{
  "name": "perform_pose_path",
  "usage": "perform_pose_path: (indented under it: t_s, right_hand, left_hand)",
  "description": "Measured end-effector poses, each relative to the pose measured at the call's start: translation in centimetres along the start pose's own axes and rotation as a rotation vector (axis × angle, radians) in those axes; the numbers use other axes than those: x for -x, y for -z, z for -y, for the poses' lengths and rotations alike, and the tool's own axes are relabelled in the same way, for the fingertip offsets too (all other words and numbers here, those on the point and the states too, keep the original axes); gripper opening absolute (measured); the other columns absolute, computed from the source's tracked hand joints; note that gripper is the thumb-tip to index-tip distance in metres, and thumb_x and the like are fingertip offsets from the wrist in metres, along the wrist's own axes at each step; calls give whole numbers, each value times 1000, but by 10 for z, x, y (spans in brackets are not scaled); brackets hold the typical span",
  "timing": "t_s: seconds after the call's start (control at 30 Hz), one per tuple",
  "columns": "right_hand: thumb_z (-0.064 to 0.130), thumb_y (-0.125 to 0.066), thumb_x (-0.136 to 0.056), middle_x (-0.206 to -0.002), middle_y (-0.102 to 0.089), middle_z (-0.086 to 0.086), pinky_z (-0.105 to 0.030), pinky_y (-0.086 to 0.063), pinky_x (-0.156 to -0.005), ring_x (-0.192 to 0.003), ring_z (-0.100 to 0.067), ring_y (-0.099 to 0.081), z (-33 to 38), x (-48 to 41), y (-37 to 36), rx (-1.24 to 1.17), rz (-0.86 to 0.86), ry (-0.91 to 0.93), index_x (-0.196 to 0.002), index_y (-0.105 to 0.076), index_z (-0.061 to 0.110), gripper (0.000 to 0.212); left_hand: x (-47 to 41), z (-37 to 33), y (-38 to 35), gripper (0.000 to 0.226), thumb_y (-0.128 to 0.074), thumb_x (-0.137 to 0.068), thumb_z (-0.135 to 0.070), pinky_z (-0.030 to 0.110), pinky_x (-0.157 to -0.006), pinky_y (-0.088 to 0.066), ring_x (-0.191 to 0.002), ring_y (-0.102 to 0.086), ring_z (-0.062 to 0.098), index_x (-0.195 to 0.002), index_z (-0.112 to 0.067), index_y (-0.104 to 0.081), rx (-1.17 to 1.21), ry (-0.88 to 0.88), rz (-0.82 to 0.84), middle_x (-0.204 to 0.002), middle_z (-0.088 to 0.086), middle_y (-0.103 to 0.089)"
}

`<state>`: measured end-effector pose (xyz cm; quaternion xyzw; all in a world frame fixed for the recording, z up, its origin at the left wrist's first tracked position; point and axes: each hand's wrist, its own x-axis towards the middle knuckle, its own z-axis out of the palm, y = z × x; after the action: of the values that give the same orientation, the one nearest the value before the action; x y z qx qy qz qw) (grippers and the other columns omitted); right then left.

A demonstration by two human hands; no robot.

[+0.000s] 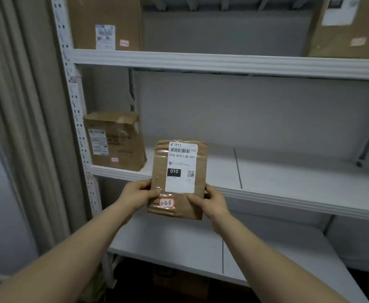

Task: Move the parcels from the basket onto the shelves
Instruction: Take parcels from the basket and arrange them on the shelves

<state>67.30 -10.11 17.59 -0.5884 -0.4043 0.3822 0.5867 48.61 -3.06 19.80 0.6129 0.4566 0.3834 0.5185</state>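
I hold a small brown parcel (157, 169) upright in front of the middle shelf (288, 193) of a white metal rack. It bears a white shipping label reading 010 and a small red-edged sticker marked 3-28. My left hand (138, 196) grips its lower left edge, thumb on the front. My right hand (211, 202) grips its lower right edge. The parcel's top overlaps the shelf's front lip. The basket is not in view.
A crumpled brown box (116, 141) stands at the left end of the middle shelf. Large cartons (105, 22) (349, 29) sit on the upper shelf (223, 64). A lower shelf (179, 243) lies under my arms. A curtain (26, 106) hangs left of the rack's upright.
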Motion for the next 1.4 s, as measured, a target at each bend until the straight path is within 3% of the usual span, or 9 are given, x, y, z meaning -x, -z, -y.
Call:
perform_pose_path:
  t_s: [0.07, 0.3, 0.5, 0.6, 0.73, 0.97, 1.13, 1.23, 1.4]
  right_hand:
    - [3, -70, -83, -97, -67, 0, -10, -49, -57, -79, -5, -62, 6, -3, 53, 2, -39, 24, -122, -59, 16, 43]
    - [-2, -70, -82, -86, -66, 3, -8, -48, -52, -73, -5, -61, 16, -8, 208, 19, -184, 90, -116, -61, 16, 39]
    - [2, -71, -81, -97, -68, -4, -23, -52, -71, -86, -18, -64, 9, -26, 282, 33, -267, 119, -111, -61, 22, 37]
    - [1, -71, -81, -97, -68, -3, -24, -52, -71, -86, -18, -63, 4, -39, 306, 33, -306, 133, -111, -61, 22, 38]
    - [-2, -69, -82, -95, -67, -2, -23, -52, -73, -84, -14, -63, -4, -59, 328, 39, -349, 133, -111, -61, 22, 38]
    - [-4, -65, -84, -90, -65, 6, -10, -52, -63, -78, -3, -61, -9, -103, 347, 134, -365, 158, -111, -59, 21, 38]
    - [-7, -64, -84, -98, -66, 0, -10, -52, -66, -82, -4, -62, -27, -131, 361, 130, -411, 145, -122, -58, 16, 44]
    - [-5, -65, -83, -106, -67, -4, -17, -54, -74, -93, -14, -64, -39, -145, 372, 131, -428, 136, -130, -54, 16, 52]
    - [-3, -67, -83, -115, -63, -5, -32, -51, -90, -101, -18, -59, -50, -162, 392, 190, -427, 68, -134, -46, 15, 59]
  left_hand:
    - [-10, -12, -49, 33, -64, -85, 2, 29, -89, -51, -89, -68, 17, -118, -5, -64, 18, -14, 57, -111, 11, -69]
    - [-28, -46, -206, 32, -61, -87, 3, 21, -81, -51, -86, -65, 16, -119, 1, -62, 29, -72, 162, -108, 10, -68]
    - [-43, -62, -286, 33, -59, -88, 4, 21, -82, -51, -91, -64, 18, -121, 0, -62, 20, -92, 217, -112, 12, -67]
    - [-54, -65, -313, 34, -59, -89, 4, 23, -84, -48, -94, -63, 17, -123, 0, -60, 1, -97, 243, -114, 12, -66]
    - [-80, -61, -341, 34, -58, -89, 5, 8, -63, -51, -80, -61, 11, -122, 1, -60, -23, -120, 272, -108, 9, -65]
    - [-135, -45, -372, 31, -59, -87, 8, 36, -94, -51, -94, -63, 24, -118, 5, -62, -38, -106, 301, -109, 16, -67]
    - [-162, -37, -394, 37, -57, -86, 12, 30, -90, -51, -98, -62, 22, -122, 4, -59, -57, -114, 343, -112, 14, -65]
    - [-176, -32, -407, 39, -59, -84, 13, 37, -99, -48, -102, -63, 23, -122, 2, -61, -72, -124, 331, -115, 12, -66]
    - [-182, -29, -428, 39, -66, -80, 9, 35, -95, -50, -97, -64, 21, -118, 0, -63, -95, -83, 306, -113, 9, -67]
